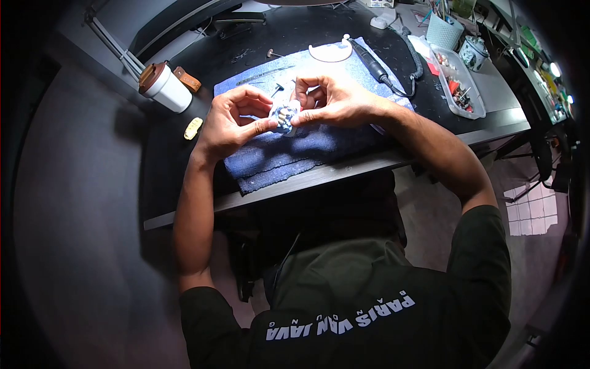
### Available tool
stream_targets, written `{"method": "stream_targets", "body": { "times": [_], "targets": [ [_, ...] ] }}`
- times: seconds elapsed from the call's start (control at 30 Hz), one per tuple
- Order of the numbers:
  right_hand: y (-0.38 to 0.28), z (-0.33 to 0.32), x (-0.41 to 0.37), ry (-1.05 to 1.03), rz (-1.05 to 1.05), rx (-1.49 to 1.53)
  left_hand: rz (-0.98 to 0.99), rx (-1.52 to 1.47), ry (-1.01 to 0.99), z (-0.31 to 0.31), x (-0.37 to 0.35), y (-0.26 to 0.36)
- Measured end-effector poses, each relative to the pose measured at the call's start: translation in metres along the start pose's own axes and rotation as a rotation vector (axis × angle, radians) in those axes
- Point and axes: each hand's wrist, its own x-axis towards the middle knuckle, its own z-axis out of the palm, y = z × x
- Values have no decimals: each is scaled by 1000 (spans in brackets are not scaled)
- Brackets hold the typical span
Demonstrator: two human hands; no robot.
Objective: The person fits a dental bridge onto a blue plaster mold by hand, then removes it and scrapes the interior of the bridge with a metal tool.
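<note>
Between the fingertips of both hands is a small shiny blue-and-white object (284,117) with several pale lumps; its exact kind is too small to make out. My left hand (232,120) grips its left side, thumb and fingers curled round the edge. From the right, my right hand (329,101) pinches it between thumb and fingers. Both hands are above a blue towel (289,154) spread on the black table. Just behind the held object lies a small dark T-shaped piece (278,88), and a thin long tool (264,75) rests farther back on the towel.
A corded rotary handpiece (369,63) lies by a white curved piece (330,51) at the towel's back. At right stands a clear plastic tray (476,112) of small bits. On the left are a white cup (172,95) with brown lid and a yellowish lump (193,128).
</note>
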Motion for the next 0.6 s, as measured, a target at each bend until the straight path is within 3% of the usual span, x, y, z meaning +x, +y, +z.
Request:
{"method": "stream_targets", "body": {
  "times": [0.6],
  "targets": [
    [3,2,0,39,-15,44,-6,3,-6,0,-1,1]
  ]
}}
